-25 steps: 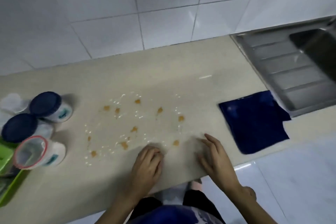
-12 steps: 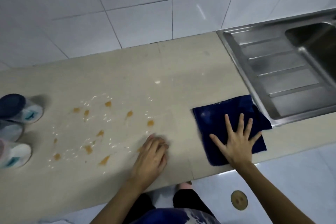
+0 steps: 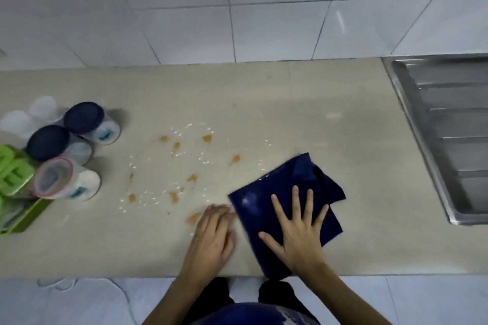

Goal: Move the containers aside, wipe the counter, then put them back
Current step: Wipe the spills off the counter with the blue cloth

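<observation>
Beige counter (image 3: pixel 264 103): right hand (image 3: pixel 301 229) spread flat on blue cloth (image 3: pixel 266 192), left hand (image 3: pixel 214 232) curled alongside.

White tiled wall (image 3: pixel 277 8) behind; steel sink drainboard (image 3: pixel 449 124) at right — pale floor tiles (image 3: pixel 422 301) below.

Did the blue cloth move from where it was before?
Yes. The blue cloth slid left under the right hand, away from the sink and toward the orange spills.

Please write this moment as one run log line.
phase: wiping | right hand: flat on cloth | left hand: on counter | spill: unwiped | containers: aside, left
</observation>
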`<state>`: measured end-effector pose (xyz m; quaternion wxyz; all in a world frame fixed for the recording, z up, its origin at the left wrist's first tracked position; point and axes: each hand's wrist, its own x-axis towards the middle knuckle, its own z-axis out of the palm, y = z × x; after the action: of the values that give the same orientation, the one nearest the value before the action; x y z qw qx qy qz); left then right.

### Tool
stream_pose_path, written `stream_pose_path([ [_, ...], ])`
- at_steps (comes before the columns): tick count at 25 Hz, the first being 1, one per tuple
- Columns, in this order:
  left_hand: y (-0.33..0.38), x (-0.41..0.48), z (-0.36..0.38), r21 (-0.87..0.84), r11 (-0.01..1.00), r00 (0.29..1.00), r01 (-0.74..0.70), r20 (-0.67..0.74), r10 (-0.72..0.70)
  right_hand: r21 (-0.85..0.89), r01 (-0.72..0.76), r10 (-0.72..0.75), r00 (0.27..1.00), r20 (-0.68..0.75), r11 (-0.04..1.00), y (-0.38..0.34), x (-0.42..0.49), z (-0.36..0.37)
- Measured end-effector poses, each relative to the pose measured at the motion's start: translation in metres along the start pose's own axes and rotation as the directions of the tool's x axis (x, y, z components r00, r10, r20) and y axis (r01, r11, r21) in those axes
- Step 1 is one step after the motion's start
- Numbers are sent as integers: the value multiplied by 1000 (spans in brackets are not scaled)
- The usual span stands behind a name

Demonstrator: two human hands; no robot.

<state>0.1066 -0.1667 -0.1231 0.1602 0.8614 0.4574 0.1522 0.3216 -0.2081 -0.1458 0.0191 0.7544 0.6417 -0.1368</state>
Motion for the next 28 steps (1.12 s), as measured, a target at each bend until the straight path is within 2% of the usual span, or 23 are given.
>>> stream_pose_path([
  [3, -46, -30, -27, -1, 993, 992, 119, -39, -119, -39, 93, -94, 996, -12, 995, -79, 26, 5],
  [9, -143, -78, -67, 20, 959, 947, 284, -160, -277, -50, 23, -23, 1000, -7, 998, -79, 35, 2],
  [14, -214, -98, -85, 11, 944, 927, 331, -189, -323, 0, -197, 197, 980, -11, 980, -51, 46, -11],
  [17, -229, -107, -89, -91, 909, 885, 406, -208, -416, 1, -230, 230, 973, -21, 973, -89, 45, -1],
  [18, -231, -108, -90, -131, 889, 864, 438, -210, -457, -13, -192, 191, 981, -31, 981, -114, 41, 6],
  [20, -235, -108, -90, -186, 855, 828, 484, -219, -516, -54, -18, 18, 1000, -5, 998, -177, 36, 20],
  [23, -237, -111, -90, -231, 820, 787, 524, -236, -570, -105, 267, -266, 964, 21, 958, -262, 34, 40],
  [25, -235, -109, -91, -239, 808, 771, 539, -247, -587, -107, 316, -318, 948, 7, 943, -282, 43, 40],
  [28, -233, -107, -94, -219, 808, 768, 547, -253, -589, -137, 320, -322, 947, 9, 937, -255, 55, 30],
])
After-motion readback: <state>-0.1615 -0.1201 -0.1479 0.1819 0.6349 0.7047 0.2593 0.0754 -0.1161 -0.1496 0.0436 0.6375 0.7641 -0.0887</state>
